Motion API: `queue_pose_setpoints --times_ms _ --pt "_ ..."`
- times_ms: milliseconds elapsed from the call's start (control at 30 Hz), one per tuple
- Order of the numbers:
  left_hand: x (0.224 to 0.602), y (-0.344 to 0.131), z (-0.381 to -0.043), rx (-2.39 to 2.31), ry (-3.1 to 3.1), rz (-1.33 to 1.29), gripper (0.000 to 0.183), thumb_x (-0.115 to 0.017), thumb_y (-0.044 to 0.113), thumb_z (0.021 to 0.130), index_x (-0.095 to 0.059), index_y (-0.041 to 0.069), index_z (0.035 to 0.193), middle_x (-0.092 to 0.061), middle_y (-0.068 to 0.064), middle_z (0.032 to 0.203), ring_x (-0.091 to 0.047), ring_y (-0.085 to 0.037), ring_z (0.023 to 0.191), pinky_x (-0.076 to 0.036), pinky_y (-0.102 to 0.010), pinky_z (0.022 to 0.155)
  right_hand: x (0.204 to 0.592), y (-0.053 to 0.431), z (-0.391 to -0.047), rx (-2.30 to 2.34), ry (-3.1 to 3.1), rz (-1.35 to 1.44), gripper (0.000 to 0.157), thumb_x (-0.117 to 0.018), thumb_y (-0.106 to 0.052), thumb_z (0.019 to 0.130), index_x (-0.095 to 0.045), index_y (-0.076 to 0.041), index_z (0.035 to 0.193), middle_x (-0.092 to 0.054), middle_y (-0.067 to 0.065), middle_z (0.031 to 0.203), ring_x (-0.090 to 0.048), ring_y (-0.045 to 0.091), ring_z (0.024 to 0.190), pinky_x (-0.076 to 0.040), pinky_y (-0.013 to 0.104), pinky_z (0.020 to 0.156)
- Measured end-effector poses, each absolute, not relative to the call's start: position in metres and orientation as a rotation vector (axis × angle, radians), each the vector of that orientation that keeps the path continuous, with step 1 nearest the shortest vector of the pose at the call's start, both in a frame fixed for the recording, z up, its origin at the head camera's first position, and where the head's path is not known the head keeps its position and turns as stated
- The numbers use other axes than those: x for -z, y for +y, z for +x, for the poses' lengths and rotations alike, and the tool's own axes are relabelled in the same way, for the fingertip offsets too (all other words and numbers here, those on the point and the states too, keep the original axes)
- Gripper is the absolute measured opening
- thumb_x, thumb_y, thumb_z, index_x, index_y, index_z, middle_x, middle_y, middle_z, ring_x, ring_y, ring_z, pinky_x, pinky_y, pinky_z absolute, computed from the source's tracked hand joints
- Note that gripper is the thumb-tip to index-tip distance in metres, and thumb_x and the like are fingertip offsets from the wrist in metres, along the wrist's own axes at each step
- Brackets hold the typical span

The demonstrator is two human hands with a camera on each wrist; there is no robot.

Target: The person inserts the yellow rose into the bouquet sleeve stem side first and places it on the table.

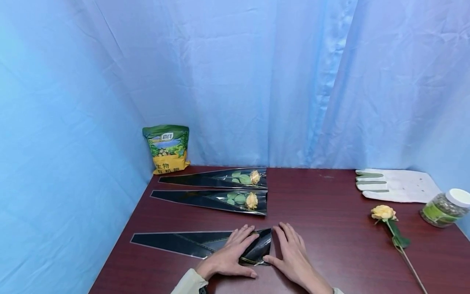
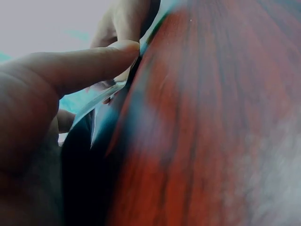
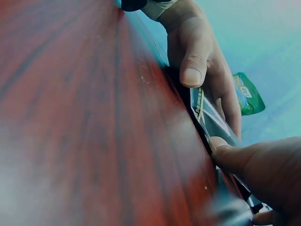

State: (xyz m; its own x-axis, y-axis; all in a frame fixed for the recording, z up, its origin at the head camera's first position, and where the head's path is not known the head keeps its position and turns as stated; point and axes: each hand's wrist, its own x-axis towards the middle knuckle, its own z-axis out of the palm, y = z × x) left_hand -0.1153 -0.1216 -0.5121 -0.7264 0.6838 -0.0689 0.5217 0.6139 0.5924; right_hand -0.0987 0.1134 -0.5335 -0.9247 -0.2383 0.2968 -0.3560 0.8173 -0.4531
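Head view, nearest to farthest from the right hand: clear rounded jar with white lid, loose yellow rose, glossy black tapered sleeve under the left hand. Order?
From the right hand:
1. Glossy black tapered sleeve: immediately left, touched by that hand.
2. Loose yellow rose: on its right.
3. Clear rounded jar with white lid: farther right, beyond the bloom.

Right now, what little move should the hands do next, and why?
Maybe gently spread the near black sleeve open at its wide end: the left hand and right hand are there, no flower shows inside, and a loose rose lies to the right.
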Motion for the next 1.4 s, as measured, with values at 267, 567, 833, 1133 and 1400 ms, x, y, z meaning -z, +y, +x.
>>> queue_pose_setpoints --times_ms 267,567,833,1133,1400 --pt "0.513 -0.121 -0.114 -0.754 2.610 0.992 0.095 -0.081 0.047 0.079 -0.035 0.013 0.155 -0.025 -0.012 0.167 -0.020 -0.036 0.156 -0.019 -0.055 0.125 0.531 0.102 -0.109 -0.654 -2.782 0.356 0.086 -0.084 -0.048 0.071 -0.053 0.002 0.133 -0.056 0.024 0.137 -0.051 0.042 0.131 -0.042 0.061 0.102" --pt "0.512 -0.119 -0.114 -0.753 2.605 0.988 0.095 -0.080 0.046 0.080 -0.034 0.013 0.156 -0.025 -0.013 0.167 -0.020 -0.035 0.156 -0.019 -0.055 0.125 0.525 0.098 -0.115 -0.845 -2.766 0.278 0.067 -0.082 -0.049 0.074 -0.060 -0.005 0.120 -0.057 0.021 0.133 -0.050 0.040 0.128 -0.040 0.062 0.100" --pt "0.511 -0.119 -0.114 -0.757 2.602 0.961 0.096 -0.078 0.047 0.081 -0.032 0.011 0.157 -0.024 -0.012 0.167 -0.019 -0.035 0.156 -0.018 -0.054 0.126 0.517 0.096 -0.110 -1.044 -2.786 0.266 0.029 -0.081 -0.044 0.077 -0.064 -0.022 0.086 -0.059 0.002 0.106 -0.050 0.021 0.098 -0.040 0.038 0.083" --pt "0.512 -0.122 -0.114 -0.835 2.552 0.934 0.094 -0.078 0.043 0.082 -0.032 0.012 0.157 -0.023 -0.010 0.168 -0.017 -0.034 0.157 -0.016 -0.055 0.126 0.504 0.100 -0.111 -1.756 -2.779 0.359 0.036 -0.073 -0.030 0.090 -0.064 -0.007 0.115 -0.067 0.009 0.110 -0.064 0.003 0.086 -0.051 0.019 0.073" --pt "0.507 -0.120 -0.114 -0.852 2.547 0.916 0.097 -0.081 0.040 0.080 -0.028 0.017 0.159 -0.023 -0.011 0.167 -0.018 -0.035 0.156 -0.020 -0.056 0.125 0.507 0.104 -0.117 -2.158 -2.668 0.298 0.043 -0.058 -0.026 0.101 -0.052 0.007 0.128 -0.064 0.024 0.116 -0.065 0.009 0.078 -0.056 0.025 0.064"
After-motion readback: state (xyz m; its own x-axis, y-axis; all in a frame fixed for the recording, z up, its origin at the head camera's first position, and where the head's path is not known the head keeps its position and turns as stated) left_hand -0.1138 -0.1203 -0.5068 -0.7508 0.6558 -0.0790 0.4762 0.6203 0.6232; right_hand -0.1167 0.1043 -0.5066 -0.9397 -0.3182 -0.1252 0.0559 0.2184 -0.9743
